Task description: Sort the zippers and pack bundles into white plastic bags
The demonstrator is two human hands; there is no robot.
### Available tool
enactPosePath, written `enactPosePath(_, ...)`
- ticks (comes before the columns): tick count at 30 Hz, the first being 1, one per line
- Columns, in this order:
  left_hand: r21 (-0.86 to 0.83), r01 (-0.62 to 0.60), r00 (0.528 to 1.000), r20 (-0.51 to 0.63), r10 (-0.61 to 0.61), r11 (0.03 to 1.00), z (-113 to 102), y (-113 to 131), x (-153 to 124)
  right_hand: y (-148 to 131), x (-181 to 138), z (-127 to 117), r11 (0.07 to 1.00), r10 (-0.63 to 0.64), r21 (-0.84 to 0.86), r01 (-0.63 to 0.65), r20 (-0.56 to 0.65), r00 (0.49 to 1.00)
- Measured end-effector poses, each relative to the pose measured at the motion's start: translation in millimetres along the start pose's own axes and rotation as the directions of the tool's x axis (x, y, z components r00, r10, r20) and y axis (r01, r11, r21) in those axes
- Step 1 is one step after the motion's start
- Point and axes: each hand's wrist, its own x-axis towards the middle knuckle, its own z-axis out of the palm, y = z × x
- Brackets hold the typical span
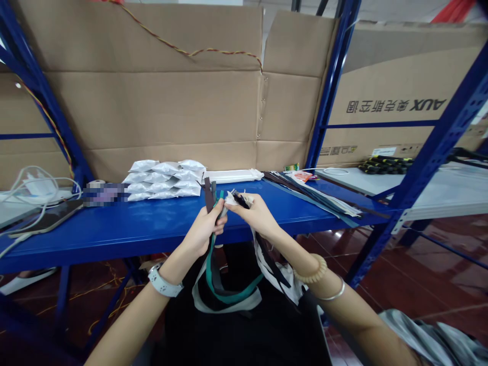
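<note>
Close together at the front edge of the blue table, both my hands grip long fabric strips. My left hand point(204, 231) is closed around a bundle of fabric strips point(212, 272) in teal, grey and dark brown; their ends stick up above the fist and the rest hangs in a loop over my lap. In my right hand point(259, 213), thumb and fingers pinch the bunched ends of white and black fabric strips point(265, 262). The lengths below it trail down toward my lap. Where the hands meet, the strip ends overlap, and I cannot tell them apart.
Stacked white packets point(163, 179) stand at the back left of the blue table point(160, 223). More flat strips point(320, 193) lie at right, near a white packaged bundle point(232, 176). A phone point(49, 218) and white cables are at far left. Blue posts point(331, 81) and cardboard point(171, 107) enclose the back.
</note>
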Motion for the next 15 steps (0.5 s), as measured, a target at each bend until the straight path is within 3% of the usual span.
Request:
enactPosePath(5, 0.078, 0.007, 0.999, -0.055, -0.003, 0.997, 2.9, -6.2, 3.6, 2.1, -0.9, 6.4, 0.995, 0.037, 0.094, -0.034, -0.022, 0.999)
enactPosePath(11, 0.055, 0.079, 0.995, 0.060, -0.083, 0.995, 3.1, -7.7, 3.0, 8.4, 0.2, 8.0, 0.997, -0.007, 0.075, 0.003, 0.044, 0.999)
enactPosePath(15, 0.190, 0.011, 0.991, 0.127, -0.035, 0.982, 2.2, -10.6, 2.5, 10.8, -0.3, 7.3, 0.997, -0.054, -0.054, 0.061, 0.121, 0.991)
